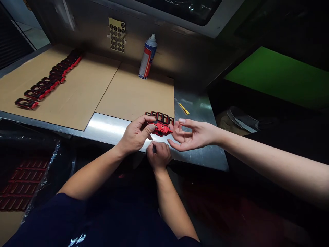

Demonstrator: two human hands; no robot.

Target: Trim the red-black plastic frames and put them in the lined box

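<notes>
My left hand (135, 136) grips a red and black plastic part (161, 128) at the near edge of the metal bench (200, 154), thumb pressed on its left end. Just below it, my right hand (158, 156) is closed in a fist around something small and dark that I cannot make out. A co-worker's hand (191, 135) reaches in from the right, fingers spread, its fingertips close to the part's right end. Behind the held part, a short row of similar black and red parts (159, 116) lies on the cardboard.
Cardboard sheets (84, 89) cover the bench. A long row of red and black parts (48, 80) lies at far left. A spray can (147, 56) stands at the back, beside a sticker sheet (117, 35) on the wall. A yellow-handled tool (183, 107) lies right. Red trays (22, 181) sit below left.
</notes>
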